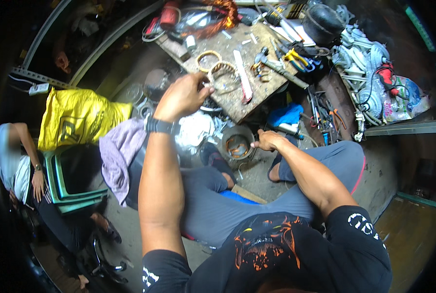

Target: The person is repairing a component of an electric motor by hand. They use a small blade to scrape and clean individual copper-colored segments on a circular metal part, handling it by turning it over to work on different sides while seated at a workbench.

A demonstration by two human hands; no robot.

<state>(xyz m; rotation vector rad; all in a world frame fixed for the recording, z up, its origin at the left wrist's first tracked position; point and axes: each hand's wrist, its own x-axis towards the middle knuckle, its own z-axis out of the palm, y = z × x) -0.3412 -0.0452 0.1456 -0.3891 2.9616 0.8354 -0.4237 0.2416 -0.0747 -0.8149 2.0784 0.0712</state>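
My left hand (186,95) is over the table's near-left corner, its fingers curled and pinched at the edge of a pale slotted ring (222,67). The ring's lower part is blurred. Behind it a thinner yellowish ring (208,52) lies on the worn wooden tabletop (228,105). My right hand (271,140) hangs low above my lap, thumb and index finger apart, beside the rim of a round metal housing (238,143) with copper-coloured material inside. Nothing shows in that hand. Between my feet and the table lies a heap of white cloth or plastic (197,128).
On the table are a hammer (279,68), a red-and-white strip (243,75), yellow-handled pliers (296,60) and copper wire (223,19). Fan parts (367,73) crowd the right. A yellow sack (81,117) rests on a green chair (59,183); another person (20,156) sits at left.
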